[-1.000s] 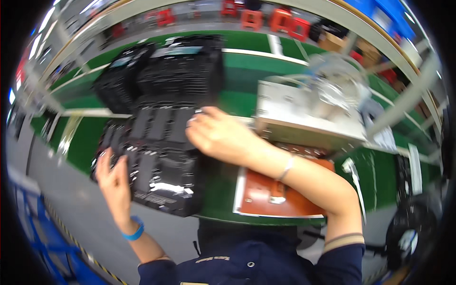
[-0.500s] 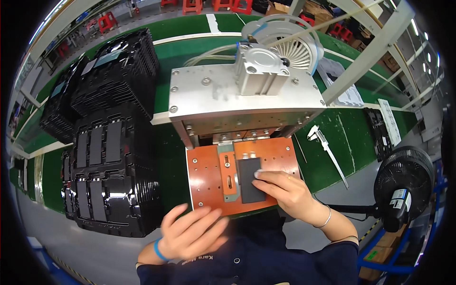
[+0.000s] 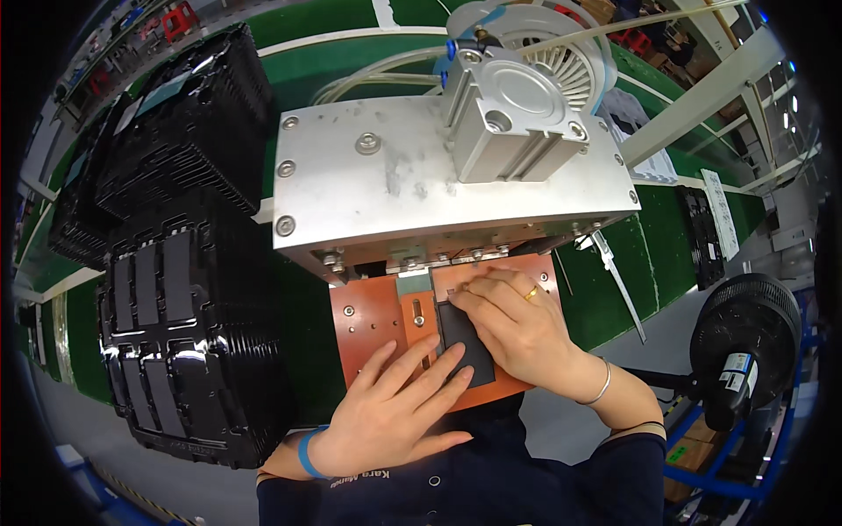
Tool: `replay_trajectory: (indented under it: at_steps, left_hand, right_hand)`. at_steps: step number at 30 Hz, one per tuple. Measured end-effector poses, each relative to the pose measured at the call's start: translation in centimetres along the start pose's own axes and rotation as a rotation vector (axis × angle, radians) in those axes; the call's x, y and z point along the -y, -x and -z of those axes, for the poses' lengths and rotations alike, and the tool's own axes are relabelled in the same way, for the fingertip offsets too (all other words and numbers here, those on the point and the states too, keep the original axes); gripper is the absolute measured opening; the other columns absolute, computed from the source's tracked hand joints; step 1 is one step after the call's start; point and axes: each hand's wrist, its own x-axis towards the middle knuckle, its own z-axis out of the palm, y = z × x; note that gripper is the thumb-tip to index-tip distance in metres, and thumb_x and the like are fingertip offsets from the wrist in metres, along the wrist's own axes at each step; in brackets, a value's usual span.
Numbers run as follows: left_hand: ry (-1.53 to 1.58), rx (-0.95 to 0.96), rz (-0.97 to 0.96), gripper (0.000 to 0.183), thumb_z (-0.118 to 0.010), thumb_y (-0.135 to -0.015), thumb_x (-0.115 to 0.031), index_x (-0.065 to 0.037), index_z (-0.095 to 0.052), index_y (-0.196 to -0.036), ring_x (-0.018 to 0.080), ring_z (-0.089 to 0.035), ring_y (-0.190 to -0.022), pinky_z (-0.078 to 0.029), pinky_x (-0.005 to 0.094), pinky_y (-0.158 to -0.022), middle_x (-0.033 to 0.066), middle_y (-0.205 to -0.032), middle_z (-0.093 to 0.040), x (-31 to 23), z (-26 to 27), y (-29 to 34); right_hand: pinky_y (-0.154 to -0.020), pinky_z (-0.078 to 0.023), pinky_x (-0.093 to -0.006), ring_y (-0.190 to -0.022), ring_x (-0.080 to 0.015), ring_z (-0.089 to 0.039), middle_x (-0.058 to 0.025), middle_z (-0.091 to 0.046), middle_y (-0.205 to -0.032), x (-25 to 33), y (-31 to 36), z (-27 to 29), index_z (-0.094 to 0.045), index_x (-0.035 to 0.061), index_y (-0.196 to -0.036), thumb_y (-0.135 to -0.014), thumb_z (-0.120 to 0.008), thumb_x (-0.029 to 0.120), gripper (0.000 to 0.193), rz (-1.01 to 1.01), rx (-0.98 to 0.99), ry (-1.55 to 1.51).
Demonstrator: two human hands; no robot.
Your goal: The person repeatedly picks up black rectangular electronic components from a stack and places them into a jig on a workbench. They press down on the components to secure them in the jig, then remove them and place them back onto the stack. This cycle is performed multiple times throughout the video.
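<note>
A flat dark grey battery cell (image 3: 474, 358) lies on the orange base plate (image 3: 370, 309) of a press, against a slotted orange guide block (image 3: 409, 326). My left hand (image 3: 390, 414) is open, its spread fingertips resting over the guide block and the near left edge of the cell. My right hand (image 3: 517, 326) has its fingers pinched together at the cell's far end, beside the small tabs. What exactly sits between those fingertips is partly hidden. Just beyond them is the silver press body (image 3: 368, 188) with a pneumatic cylinder (image 3: 517, 110) on top.
Stacked black trays (image 3: 189, 342) stand on the left, the front ones holding similar grey cells. A caliper (image 3: 618, 285) lies on the green bench right of the press. A black fan (image 3: 745, 342) stands at the right, and a white fan (image 3: 566, 74) behind the cylinder.
My left hand has come forward and right onto the guide block and cell. My right hand has slid from the cell's face to its far end. The view has shifted closer to the press.
</note>
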Motion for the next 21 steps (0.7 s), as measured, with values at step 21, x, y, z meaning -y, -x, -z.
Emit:
replay_trajectory:
  at_steps: [21]
  left_hand:
    - [0.123, -0.131, 0.076, 0.065, -0.073, -0.074, -0.05, -0.011, -0.064, -0.126, 0.0345, -0.049, -0.127, -0.035, 0.0529, -0.105, 0.0126, -0.135, -0.056, 1.5, 1.5, 1.3]
  right_hand:
    - [-0.094, -0.049, -0.0409, -0.117, -0.0315, -0.058, -0.0133, -0.058, -0.127, 1.7, 3.3, 2.7, -0.067, 0.0064, -0.114, -0.077, -0.078, 0.025, 0.043, -0.124, 0.145, -0.223]
